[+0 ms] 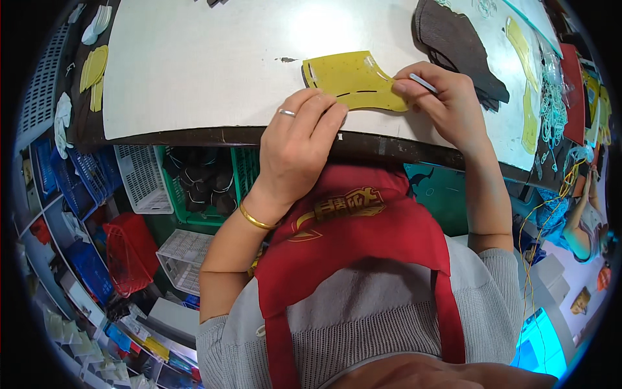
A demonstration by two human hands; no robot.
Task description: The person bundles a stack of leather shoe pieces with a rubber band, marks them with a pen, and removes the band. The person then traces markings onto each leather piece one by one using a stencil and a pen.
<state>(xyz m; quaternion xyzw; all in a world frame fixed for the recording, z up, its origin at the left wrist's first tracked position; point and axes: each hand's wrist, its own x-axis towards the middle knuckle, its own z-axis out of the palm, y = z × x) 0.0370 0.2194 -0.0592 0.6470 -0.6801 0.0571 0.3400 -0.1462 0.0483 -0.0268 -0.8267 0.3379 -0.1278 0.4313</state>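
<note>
A yellow template with narrow slots lies near the front edge of the white table. Dark material shows along its left rim and through the slots, so a dark piece seems to lie beneath it. My left hand is at the template's near left edge, fingers bent and pressed together on it. Between the thumb and fingers of my right hand sits a slim silver-white pen, its tip hidden by the fingers. That hand's fingertips touch the template's right end. A stack of dark fabric pieces rests beyond my right hand.
More yellow templates lie at the table's right edge beside a tangle of pale green cords. Other yellow pieces sit off the left edge. Below are a green crate with dark items, a white basket and a red basket.
</note>
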